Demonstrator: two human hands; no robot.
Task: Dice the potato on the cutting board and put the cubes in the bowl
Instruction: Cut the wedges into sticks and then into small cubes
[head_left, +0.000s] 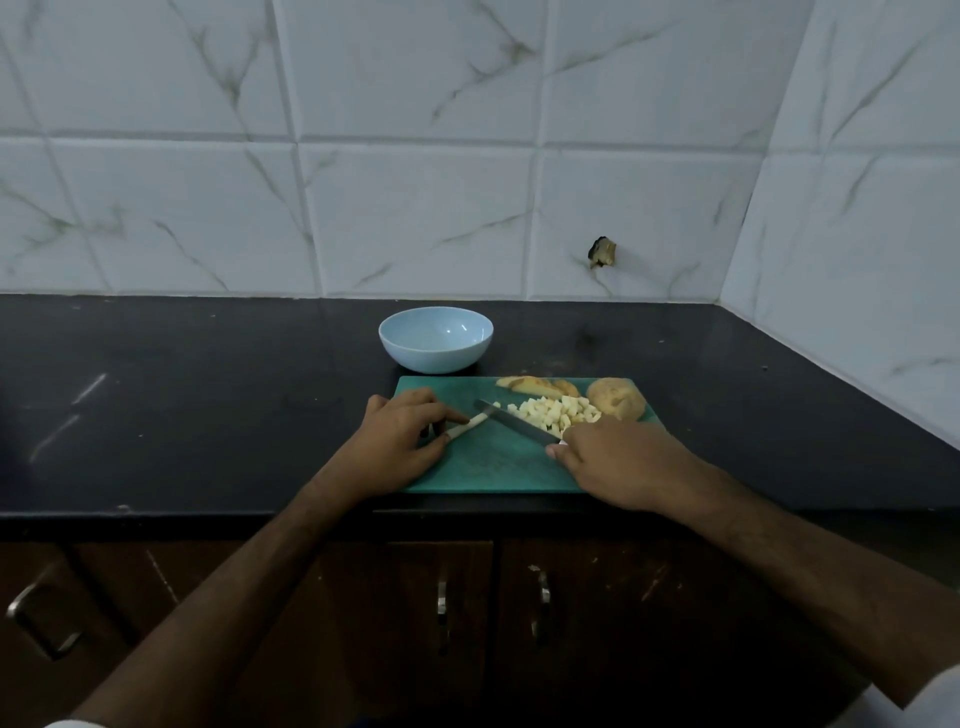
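A green cutting board (493, 467) lies on the black counter. On it my left hand (397, 441) pinches a pale potato strip (467, 427) between finger and thumb. My right hand (618, 462) grips the handle of a knife (517, 422), whose blade lies across the board just right of the strip's end. A pile of several potato cubes (556, 413) sits behind the blade. An unpeeled potato piece (617, 397) stands at the board's far right corner, with peel slices (537, 386) along the far edge. The light blue bowl (435, 340) stands behind the board with nothing in it.
The black counter (208, 395) stretches wide to the left and right of the board. A tiled wall rises behind and at the right, with a small broken hole (601, 252) in it. Dark cabinet doors with metal handles (441, 603) are below the counter edge.
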